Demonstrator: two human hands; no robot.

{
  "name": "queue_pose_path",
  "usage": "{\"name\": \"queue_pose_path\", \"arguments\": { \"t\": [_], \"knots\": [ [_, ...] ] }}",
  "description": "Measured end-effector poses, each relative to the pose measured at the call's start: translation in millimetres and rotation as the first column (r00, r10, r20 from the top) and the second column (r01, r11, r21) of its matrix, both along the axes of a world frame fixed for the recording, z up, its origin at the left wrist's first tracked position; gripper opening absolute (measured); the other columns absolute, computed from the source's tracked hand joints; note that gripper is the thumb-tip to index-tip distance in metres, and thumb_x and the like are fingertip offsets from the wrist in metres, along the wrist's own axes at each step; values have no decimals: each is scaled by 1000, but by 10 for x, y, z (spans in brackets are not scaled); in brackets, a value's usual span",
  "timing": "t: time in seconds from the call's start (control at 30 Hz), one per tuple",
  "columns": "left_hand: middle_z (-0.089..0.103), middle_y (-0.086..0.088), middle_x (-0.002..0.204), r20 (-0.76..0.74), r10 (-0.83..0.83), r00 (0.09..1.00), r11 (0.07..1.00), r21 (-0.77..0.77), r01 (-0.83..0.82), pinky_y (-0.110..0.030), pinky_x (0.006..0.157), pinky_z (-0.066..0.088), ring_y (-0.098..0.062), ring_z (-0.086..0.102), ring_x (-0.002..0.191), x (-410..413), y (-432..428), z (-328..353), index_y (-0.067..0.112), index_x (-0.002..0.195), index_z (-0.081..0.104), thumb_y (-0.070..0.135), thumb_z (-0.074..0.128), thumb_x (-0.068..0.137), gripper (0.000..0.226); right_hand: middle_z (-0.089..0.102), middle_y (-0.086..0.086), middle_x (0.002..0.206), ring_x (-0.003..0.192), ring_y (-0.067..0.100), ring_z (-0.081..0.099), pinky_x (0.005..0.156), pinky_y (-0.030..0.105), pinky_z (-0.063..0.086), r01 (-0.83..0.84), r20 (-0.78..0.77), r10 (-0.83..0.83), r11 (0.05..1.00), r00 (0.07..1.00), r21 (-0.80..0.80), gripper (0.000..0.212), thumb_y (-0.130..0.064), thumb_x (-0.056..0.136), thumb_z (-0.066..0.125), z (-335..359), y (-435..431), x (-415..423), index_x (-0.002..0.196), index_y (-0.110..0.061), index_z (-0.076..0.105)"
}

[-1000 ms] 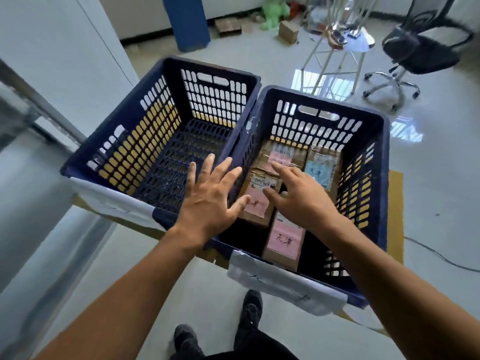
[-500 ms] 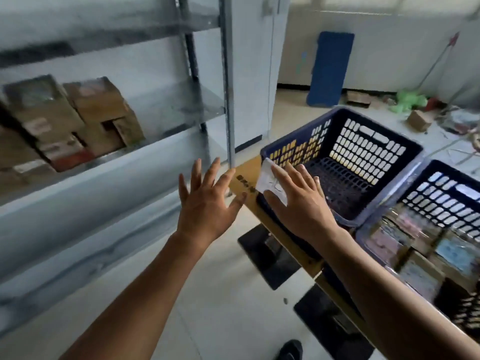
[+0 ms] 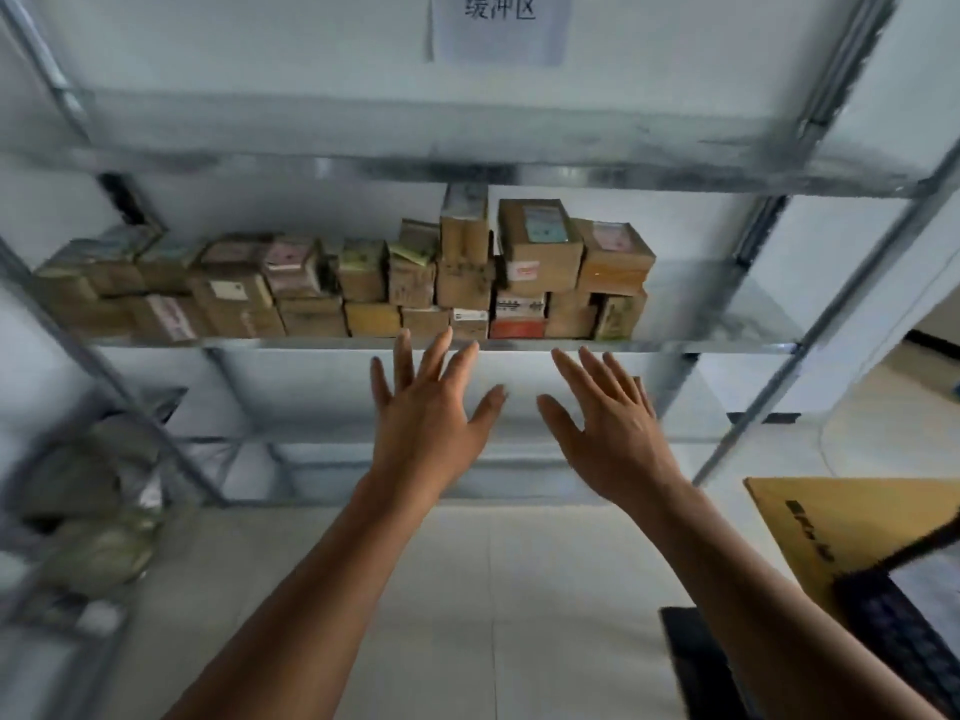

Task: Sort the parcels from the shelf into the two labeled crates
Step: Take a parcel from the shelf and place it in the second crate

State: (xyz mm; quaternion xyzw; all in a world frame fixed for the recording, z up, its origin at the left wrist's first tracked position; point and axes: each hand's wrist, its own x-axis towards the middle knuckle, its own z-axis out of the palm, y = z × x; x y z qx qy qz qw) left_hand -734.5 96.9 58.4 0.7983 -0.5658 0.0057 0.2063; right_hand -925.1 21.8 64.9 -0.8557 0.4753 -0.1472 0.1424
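A grey metal shelf (image 3: 675, 346) fills the view straight ahead. On its middle level stand several brown cardboard parcels (image 3: 363, 288), stacked two or three high, some with pink, blue or white labels. The tallest stack (image 3: 537, 246) is right of centre. My left hand (image 3: 431, 407) and my right hand (image 3: 608, 418) are both raised in front of the shelf edge, fingers spread, holding nothing and just short of the bottom row of parcels. Only a dark blue corner of one crate (image 3: 893, 615) shows at the lower right.
A paper sign (image 3: 501, 26) hangs above the top level. Greenish bags (image 3: 98, 543) lie blurred on a lower shelf at the left. A cardboard sheet (image 3: 831, 517) lies under the crate at the right. Pale floor tiles (image 3: 467, 589) stretch below my arms.
The view swung left from the two crates to the shelf. Both hands left the crates and rose toward the parcels, staying empty with spread fingers.
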Motion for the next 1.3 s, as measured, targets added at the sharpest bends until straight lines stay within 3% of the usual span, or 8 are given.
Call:
{"name": "queue_pose_path", "arguments": {
  "t": [0.2,0.33,0.7,0.8,0.97,1.07,1.13,1.3],
  "knots": [
    [13,7,170,-52,86,995,996,20,-85,-58,125,-3,-28,-5,158,745,-243,-58,38,159,25,73,24,96,72,19,-2,174,162,23,5,130,53,13,-87,42,88,996,995,-28,69,-65,103,32,-105,-483,807,165,-36,21],
    [12,8,170,-33,95,995,995,30,-94,-58,125,-3,-28,-8,157,1097,-695,-118,39,158,26,74,26,96,71,18,-1,174,162,24,3,131,50,6,-70,15,71,997,997,-30,73,-69,101,26,-215,-969,1152,166,-37,19],
    [13,6,170,3,21,1000,996,91,-21,-60,124,-6,-28,-9,157,1944,-2164,-124,38,157,27,76,23,96,73,17,4,174,162,26,0,131,54,5,23,5,-23,999,1000,-37,78,-75,99,18,-323,-2333,1717,165,-34,23],
    [16,4,170,-99,7,995,996,88,2,-59,124,-5,-30,-6,157,2092,-2499,-121,34,158,28,75,26,96,75,19,4,173,162,27,1,131,55,6,53,7,-53,998,999,-18,82,-76,96,15,-336,-2559,1874,165,-32,23],
    [26,-4,165,-229,-33,973,999,10,36,-60,124,16,-31,14,155,2350,-3171,-176,28,157,27,77,27,96,78,25,3,172,162,29,3,130,58,6,143,40,-143,990,989,-12,72,-67,104,28,-363,-2930,2157,164,-27,27],
    [26,-4,165,-350,-90,932,996,-25,87,-57,122,23,-29,21,152,2477,-3527,-273,24,159,24,79,27,94,85,30,1,170,162,29,6,130,60,6,171,71,-168,985,983,-36,68,-69,102,24,-362,-3164,2353,161,-35,27],
    [32,-5,161,-467,-132,874,991,-38,129,-56,120,29,-28,28,149,2536,-3718,-344,24,158,28,83,28,91,89,29,1,171,162,29,3,130,59,8,215,86,-212,977,974,-21,77,-74,96,16,-339,-3259,2476,162,-36,25],
    [50,-1,143,-707,-245,663,966,-121,228,-55,102,50,-26,53,127,2659,-4023,-536,35,147,40,93,35,79,90,19,0,174,160,24,-14,130,55,-5,323,76,-326,945,942,44,90,-79,90,11,-325,-3342,2764,166,-33,23]
  ]
}}
